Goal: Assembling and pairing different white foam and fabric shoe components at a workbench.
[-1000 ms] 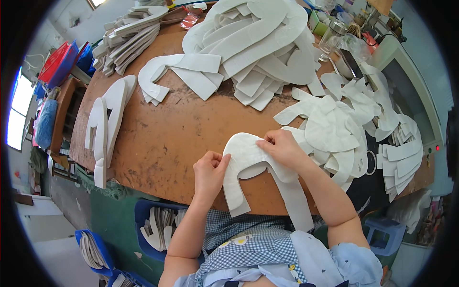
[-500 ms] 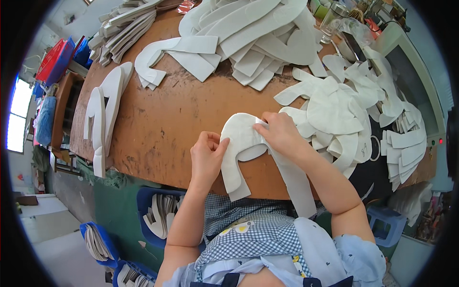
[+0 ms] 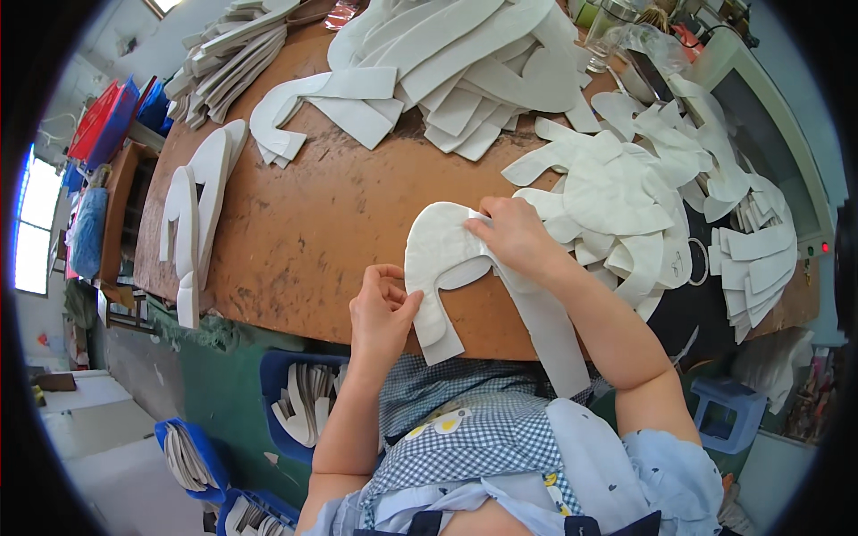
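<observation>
A white U-shaped padded piece (image 3: 431, 259) lies at the near edge of the table, a soft white layer over a stiffer greyish-white backing. The backing's long right leg (image 3: 547, 330) shows bare and hangs toward my lap. My left hand (image 3: 380, 317) has its thumb and curled fingers at the piece's outer left edge. With my right hand (image 3: 518, 237) I pinch the soft layer near the top of the curve, beside a narrow white strip. The fingertips under the edges are hidden.
Loose white soft cutouts (image 3: 617, 196) are heaped at my right. A large stack of curved white pieces (image 3: 483, 71) stands at the back, with more pieces (image 3: 192, 219) at the left. A blue crate (image 3: 279, 402) of pieces is below the table's front edge (image 3: 295, 330).
My left hand has slid down the piece's outer left edge. My right hand keeps its pinch near the top of the curve. The whole view has shifted slightly.
</observation>
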`<state>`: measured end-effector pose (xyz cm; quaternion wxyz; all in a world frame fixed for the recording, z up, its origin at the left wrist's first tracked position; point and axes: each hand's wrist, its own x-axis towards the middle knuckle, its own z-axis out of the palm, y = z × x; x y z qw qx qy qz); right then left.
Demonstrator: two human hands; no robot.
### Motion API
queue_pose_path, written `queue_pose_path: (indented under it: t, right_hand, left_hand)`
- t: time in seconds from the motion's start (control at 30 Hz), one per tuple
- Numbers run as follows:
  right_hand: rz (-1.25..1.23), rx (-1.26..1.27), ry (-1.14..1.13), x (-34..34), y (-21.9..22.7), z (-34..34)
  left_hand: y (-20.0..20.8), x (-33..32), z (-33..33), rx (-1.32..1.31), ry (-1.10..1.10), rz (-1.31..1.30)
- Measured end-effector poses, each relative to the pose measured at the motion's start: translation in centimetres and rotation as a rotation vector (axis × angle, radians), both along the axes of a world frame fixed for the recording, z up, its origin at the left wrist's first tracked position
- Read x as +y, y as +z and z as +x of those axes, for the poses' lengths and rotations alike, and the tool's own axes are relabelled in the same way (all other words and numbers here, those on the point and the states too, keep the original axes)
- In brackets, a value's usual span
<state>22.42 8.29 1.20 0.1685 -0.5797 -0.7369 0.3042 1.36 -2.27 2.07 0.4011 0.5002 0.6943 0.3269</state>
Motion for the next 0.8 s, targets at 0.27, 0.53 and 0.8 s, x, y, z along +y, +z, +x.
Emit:
queue_pose_path:
  t: [0.27, 0.53, 0.8]
  right_hand:
    - [0.039, 0.086, 0.0, -0.6, -0.4, 1.1]
    - [-0.108, 0.259, -0.199, -5.5, 0.8, 4.9]
    - [-0.003, -0.014, -0.115, -5.5, 1.0, 4.8]
  left_hand:
    - [-1.4, 3.1, 3.6, 0.503, -0.728, 0.49]
    - [-2.6, 2.2, 5.1, 0.668, -0.698, 0.481]
    - [-2.0, 2.9, 5.4, 0.8, -0.703, 0.438]
